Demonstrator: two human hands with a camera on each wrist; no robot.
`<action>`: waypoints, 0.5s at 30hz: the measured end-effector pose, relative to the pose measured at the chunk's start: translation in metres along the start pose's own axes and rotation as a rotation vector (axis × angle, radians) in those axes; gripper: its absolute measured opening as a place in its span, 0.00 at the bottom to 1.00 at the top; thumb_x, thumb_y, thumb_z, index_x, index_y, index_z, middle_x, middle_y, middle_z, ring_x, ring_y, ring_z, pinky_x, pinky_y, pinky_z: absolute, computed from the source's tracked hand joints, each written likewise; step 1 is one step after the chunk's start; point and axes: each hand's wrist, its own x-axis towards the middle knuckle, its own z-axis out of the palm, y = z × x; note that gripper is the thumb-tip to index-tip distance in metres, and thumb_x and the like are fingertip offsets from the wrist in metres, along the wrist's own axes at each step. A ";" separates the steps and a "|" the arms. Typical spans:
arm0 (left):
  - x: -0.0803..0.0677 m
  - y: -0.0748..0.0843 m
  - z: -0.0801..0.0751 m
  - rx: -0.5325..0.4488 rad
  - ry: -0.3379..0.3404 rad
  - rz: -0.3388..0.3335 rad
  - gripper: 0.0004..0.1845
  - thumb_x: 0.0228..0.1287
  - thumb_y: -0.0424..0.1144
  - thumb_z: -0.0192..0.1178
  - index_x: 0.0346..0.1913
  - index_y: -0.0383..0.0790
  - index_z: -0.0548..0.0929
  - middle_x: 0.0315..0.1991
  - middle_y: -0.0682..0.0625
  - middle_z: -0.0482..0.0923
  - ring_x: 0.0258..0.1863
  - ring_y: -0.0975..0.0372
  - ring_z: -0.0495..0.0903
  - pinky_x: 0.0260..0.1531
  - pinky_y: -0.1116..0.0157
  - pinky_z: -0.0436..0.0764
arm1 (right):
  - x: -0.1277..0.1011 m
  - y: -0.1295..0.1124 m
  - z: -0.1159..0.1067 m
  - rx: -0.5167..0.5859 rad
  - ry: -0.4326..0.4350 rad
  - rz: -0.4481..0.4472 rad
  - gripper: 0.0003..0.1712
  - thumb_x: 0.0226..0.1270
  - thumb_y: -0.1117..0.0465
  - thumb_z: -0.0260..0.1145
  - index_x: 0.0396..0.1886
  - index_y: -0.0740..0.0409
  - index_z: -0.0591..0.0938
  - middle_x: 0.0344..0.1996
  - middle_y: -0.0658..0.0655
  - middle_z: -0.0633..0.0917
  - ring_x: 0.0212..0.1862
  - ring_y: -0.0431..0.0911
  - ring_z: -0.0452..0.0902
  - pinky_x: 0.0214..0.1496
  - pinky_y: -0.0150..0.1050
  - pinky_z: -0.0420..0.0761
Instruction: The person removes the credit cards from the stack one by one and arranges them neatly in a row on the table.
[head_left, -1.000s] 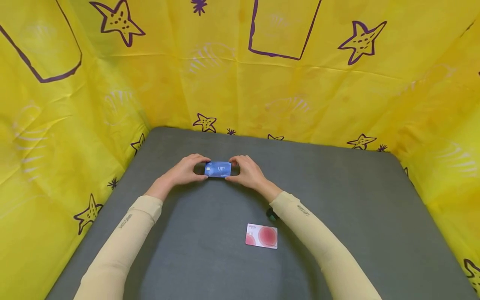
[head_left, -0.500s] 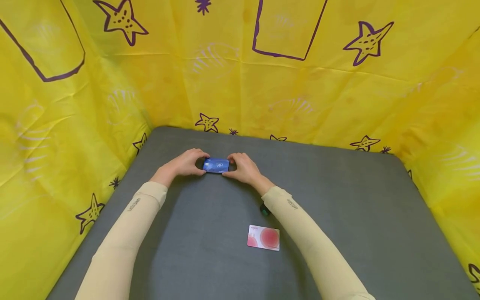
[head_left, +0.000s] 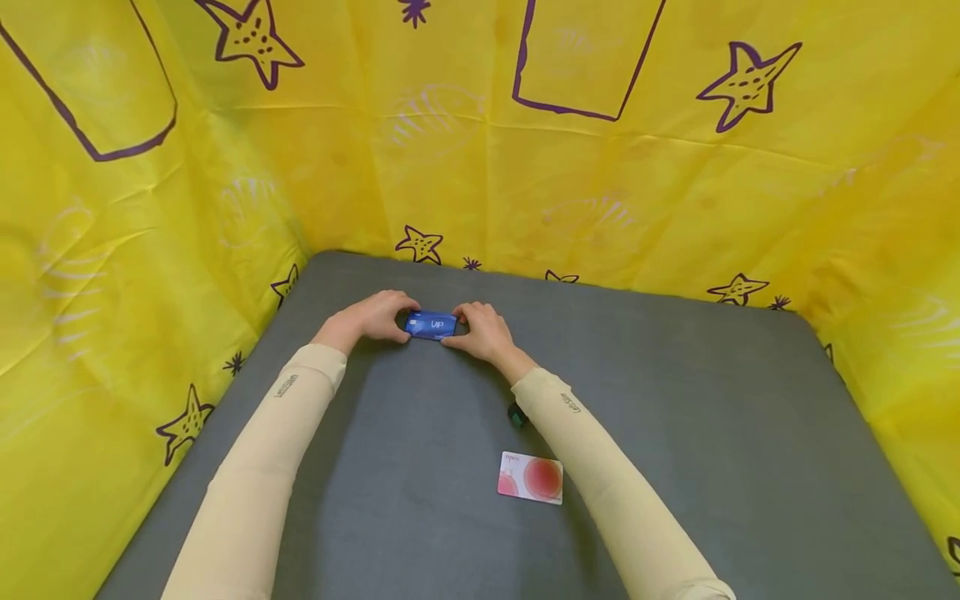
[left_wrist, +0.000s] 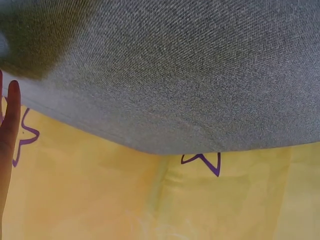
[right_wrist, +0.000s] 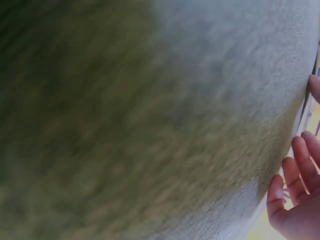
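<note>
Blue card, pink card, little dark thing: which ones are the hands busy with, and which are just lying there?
In use:
blue card, pinched by left hand and right hand

Lying about:
pink card
small dark thing beside the right sleeve

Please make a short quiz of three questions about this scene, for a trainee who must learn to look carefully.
1. Multiple choice: what do the left hand and the right hand hold between them?
A. a blue plastic card marked VIP
B. a white card with pink circles
C. a small dark round object

2. True or false: the white card with pink circles lies flat on the grey fabric table top, touched by neither hand.

3. Fill in: the walls around the table are covered by a ____ sheet with purple stars.

Key: 1 A, the blue plastic card, each hand's grip on one short end; 2 true; 3 yellow.
</note>
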 end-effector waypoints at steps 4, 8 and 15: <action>0.002 -0.002 -0.001 0.000 -0.016 -0.025 0.30 0.51 0.39 0.70 0.59 0.32 0.78 0.51 0.39 0.77 0.50 0.49 0.73 0.59 0.50 0.68 | 0.002 -0.003 0.002 0.000 -0.002 0.041 0.31 0.58 0.41 0.71 0.56 0.53 0.79 0.42 0.51 0.78 0.47 0.48 0.68 0.50 0.46 0.71; 0.001 -0.005 -0.001 -0.023 -0.009 -0.038 0.25 0.52 0.37 0.70 0.54 0.32 0.81 0.49 0.40 0.77 0.49 0.49 0.73 0.57 0.51 0.69 | 0.004 -0.007 0.004 0.008 -0.010 0.072 0.26 0.62 0.43 0.69 0.55 0.51 0.81 0.44 0.52 0.78 0.50 0.48 0.69 0.52 0.46 0.71; 0.000 -0.011 0.002 -0.079 0.049 -0.029 0.22 0.56 0.40 0.67 0.52 0.31 0.81 0.48 0.41 0.78 0.49 0.49 0.75 0.56 0.52 0.71 | 0.006 -0.008 0.005 -0.010 0.017 0.044 0.22 0.65 0.45 0.66 0.53 0.51 0.83 0.47 0.53 0.79 0.52 0.49 0.70 0.56 0.47 0.71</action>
